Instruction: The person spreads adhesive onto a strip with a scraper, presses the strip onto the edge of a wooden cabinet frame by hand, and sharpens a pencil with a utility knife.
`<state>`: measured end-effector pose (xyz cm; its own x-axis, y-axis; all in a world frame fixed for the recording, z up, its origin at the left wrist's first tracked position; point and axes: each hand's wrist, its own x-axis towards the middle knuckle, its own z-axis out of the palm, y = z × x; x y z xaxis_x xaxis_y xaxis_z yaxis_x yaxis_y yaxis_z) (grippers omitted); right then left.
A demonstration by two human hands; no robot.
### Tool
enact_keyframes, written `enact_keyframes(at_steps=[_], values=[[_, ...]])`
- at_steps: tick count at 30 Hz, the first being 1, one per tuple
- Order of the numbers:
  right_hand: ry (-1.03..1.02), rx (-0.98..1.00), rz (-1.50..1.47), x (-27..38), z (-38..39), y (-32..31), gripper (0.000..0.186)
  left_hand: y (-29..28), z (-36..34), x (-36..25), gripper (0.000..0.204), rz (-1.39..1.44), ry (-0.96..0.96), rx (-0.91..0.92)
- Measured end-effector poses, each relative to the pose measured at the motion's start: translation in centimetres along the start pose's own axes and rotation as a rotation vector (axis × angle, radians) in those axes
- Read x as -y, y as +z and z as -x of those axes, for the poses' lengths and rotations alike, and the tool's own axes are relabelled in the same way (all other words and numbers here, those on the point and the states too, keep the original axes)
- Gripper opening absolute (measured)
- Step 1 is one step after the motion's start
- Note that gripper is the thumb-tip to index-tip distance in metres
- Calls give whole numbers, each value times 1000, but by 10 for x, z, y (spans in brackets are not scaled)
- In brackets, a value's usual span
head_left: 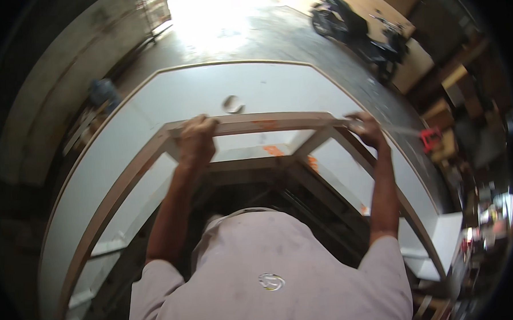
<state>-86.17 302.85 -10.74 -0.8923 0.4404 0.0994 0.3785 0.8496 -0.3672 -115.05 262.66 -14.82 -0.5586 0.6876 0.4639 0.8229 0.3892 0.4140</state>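
Observation:
A brown wooden frame with angled corners stands in front of me, its sides running back on both sides of my body. My left hand is closed round the front bar near its left corner. At the right corner, my right hand is bent over the same frame, fingers curled and slightly blurred. Beyond the bar, a white panel structure with a thin edge strip follows the same angled outline. A small round shape, pale with a dark part, shows on it; I cannot tell whether it is a ring or a hole. Orange smears mark the bar.
A dark motorbike stands at the far right on the grey floor. Along the right lie wooden pieces and a red object. A concrete wall runs along the left, with a bluish item near its foot.

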Motion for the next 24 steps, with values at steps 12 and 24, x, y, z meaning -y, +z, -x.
enact_keyframes(at_steps=[12,24], values=[[126,77,-206,-8,0,3,14,-4,-4,-11,15,19,-7,74],[46,34,-183,15,-7,6,25,-5,-7,-10,18,13,-25,143]])
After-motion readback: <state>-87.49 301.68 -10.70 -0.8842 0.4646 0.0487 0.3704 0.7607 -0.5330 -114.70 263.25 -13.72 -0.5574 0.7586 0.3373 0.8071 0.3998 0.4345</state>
